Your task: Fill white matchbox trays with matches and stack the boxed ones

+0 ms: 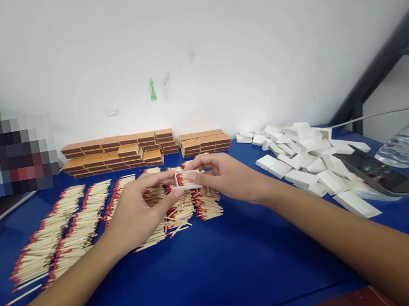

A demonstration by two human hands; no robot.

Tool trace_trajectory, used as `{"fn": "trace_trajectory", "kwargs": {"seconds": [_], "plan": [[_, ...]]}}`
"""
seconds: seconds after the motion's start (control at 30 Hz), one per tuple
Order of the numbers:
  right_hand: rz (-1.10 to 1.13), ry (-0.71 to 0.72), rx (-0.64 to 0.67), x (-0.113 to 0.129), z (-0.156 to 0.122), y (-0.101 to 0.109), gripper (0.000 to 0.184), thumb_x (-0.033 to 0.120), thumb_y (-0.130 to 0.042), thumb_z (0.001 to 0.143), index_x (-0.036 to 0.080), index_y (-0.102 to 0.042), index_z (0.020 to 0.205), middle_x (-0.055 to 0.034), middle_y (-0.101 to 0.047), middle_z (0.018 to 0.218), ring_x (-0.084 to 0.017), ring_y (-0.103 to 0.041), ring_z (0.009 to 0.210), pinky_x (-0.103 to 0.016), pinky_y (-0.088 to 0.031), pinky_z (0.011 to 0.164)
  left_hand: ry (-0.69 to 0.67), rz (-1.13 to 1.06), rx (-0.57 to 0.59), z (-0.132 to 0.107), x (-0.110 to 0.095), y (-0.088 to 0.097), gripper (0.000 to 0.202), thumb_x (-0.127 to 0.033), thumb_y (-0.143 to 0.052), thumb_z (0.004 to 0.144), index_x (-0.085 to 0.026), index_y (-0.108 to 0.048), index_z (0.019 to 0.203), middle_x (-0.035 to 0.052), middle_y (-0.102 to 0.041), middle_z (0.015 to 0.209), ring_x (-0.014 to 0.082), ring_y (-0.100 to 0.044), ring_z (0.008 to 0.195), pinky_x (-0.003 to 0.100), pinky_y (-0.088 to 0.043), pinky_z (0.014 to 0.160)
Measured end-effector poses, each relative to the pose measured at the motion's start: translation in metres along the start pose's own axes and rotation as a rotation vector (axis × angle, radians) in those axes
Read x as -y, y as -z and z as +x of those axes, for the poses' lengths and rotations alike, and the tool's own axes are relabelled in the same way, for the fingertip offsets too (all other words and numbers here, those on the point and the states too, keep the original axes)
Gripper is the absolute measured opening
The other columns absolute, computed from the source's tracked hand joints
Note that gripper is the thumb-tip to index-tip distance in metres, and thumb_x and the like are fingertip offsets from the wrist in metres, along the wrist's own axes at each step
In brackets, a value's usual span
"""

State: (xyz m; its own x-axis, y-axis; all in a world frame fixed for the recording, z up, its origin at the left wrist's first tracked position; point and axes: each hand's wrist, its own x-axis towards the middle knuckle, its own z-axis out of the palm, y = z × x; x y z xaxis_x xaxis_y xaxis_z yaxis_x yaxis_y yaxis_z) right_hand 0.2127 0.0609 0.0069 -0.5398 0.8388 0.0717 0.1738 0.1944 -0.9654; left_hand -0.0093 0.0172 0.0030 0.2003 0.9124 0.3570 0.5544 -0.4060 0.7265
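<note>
Both hands (134,209) grip a white oblong tray (190,187) — slim, red-tipped wooden matches (184,179) inside.

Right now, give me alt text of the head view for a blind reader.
A left hand and right hand hold a white tray of red-tipped matches above a blue table. Around them lie match rows, stacked orange boxes and a heap of white boxes.
</note>
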Motion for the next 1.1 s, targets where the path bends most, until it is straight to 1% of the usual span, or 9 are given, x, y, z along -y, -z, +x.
{"fn": "trace_trajectory", "kwargs": {"seconds": [0.13,0.2,0.4,0.47,0.6,0.8,0.87,0.97,1.1], "plan": [[-0.023,-0.012,-0.014,0.0026,-0.0016,-0.0022,0.030,0.045,-0.068,0.094,0.020,-0.067,0.109,-0.0003,-0.059,0.068,-0.013,-0.056,0.061,-0.025,-0.044,0.048,0.027,-0.022,-0.005,-0.0007,-0.0003,-0.0013,0.041,-0.047,-0.077,0.084,-0.027,-0.075,0.119,0.0013,-0.079,0.108,0.0229,-0.073,0.103,0.036,-0.056,0.097],[-0.033,-0.018,-0.022,0.0034,-0.0020,-0.0029,0.029,0.044,-0.067,0.094,0.019,-0.067,0.111,0.0001,-0.059,0.068,-0.013,-0.055,0.060,-0.025,-0.044,0.049,0.035,-0.016,-0.009,-0.0011,-0.0010,-0.0015,0.041,-0.047,-0.078,0.083,-0.026,-0.074,0.119,0.0013,-0.080,0.104,0.0230,-0.075,0.099,0.036,-0.058,0.094],[-0.040,-0.008,-0.028,0.0037,-0.0028,-0.0042,0.030,0.040,-0.067,0.094,0.019,-0.067,0.114,-0.0049,-0.067,0.095,-0.010,-0.055,0.065,-0.026,-0.046,0.053,0.016,-0.006,-0.025,-0.0009,-0.0034,-0.0019,0.038,-0.046,-0.079,0.082,-0.026,-0.076,0.115,0.0013,-0.080,0.106,0.0221,-0.075,0.097,0.033,-0.060,0.090],[-0.056,-0.020,-0.030,0.0038,-0.0030,-0.0045,0.032,0.041,-0.069,0.092,0.018,-0.067,0.115,-0.0056,-0.068,0.097,-0.010,-0.055,0.065,-0.026,-0.046,0.054,-0.005,0.001,-0.025,-0.0005,-0.0034,-0.0023,0.035,-0.046,-0.079,0.082,-0.027,-0.077,0.111,0.0002,-0.080,0.105,0.0216,-0.075,0.097,0.032,-0.059,0.090],[-0.066,-0.021,-0.030,0.0036,-0.0033,-0.0052,0.036,0.045,-0.068,0.093,0.019,-0.068,0.118,-0.0047,-0.067,0.087,-0.012,-0.054,0.064,-0.027,-0.045,0.053,-0.042,0.017,-0.023,-0.0002,-0.0029,-0.0025,0.026,-0.047,-0.079,0.083,-0.029,-0.079,0.101,-0.0013,-0.080,0.105,0.0213,-0.074,0.100,0.031,-0.058,0.091],[-0.052,-0.001,-0.023,0.0047,-0.0044,-0.0054,0.034,0.045,-0.070,0.090,0.019,-0.069,0.112,-0.0080,-0.068,0.110,-0.011,-0.055,0.068,-0.026,-0.045,0.055,-0.020,0.038,-0.022,-0.0002,-0.0030,-0.0025,0.029,-0.046,-0.079,0.082,-0.030,-0.078,0.107,-0.0021,-0.079,0.108,0.0202,-0.073,0.101,0.030,-0.057,0.092],[-0.053,-0.007,-0.024,0.0051,-0.0046,-0.0054,0.035,0.047,-0.070,0.090,0.019,-0.069,0.112,-0.0069,-0.068,0.105,-0.010,-0.055,0.067,-0.025,-0.044,0.055,-0.033,0.054,-0.024,-0.0004,-0.0028,-0.0026,0.028,-0.045,-0.079,0.083,-0.030,-0.077,0.106,-0.0022,-0.078,0.108,0.0202,-0.073,0.101,0.031,-0.056,0.092],[-0.054,-0.033,-0.044,0.0050,-0.0045,-0.0063,0.037,0.049,-0.069,0.090,0.019,-0.069,0.111,-0.0031,-0.065,0.086,-0.011,-0.052,0.063,-0.025,-0.042,0.054,-0.066,0.078,-0.037,-0.0014,-0.0021,-0.0027,0.028,-0.045,-0.079,0.083,-0.030,-0.077,0.106,-0.0020,-0.078,0.108,0.0206,-0.072,0.101,0.031,-0.055,0.092],[-0.063,-0.029,-0.028,0.0048,-0.0045,-0.0072,0.030,0.046,-0.068,0.092,0.018,-0.069,0.104,0.0009,-0.057,0.071,-0.010,-0.046,0.059,-0.024,-0.036,0.051,-0.088,0.112,-0.046,-0.0029,-0.0007,-0.0032,0.028,-0.047,-0.079,0.082,-0.029,-0.077,0.103,-0.0011,-0.077,0.110,0.0217,-0.071,0.104,0.033,-0.053,0.094]]}}
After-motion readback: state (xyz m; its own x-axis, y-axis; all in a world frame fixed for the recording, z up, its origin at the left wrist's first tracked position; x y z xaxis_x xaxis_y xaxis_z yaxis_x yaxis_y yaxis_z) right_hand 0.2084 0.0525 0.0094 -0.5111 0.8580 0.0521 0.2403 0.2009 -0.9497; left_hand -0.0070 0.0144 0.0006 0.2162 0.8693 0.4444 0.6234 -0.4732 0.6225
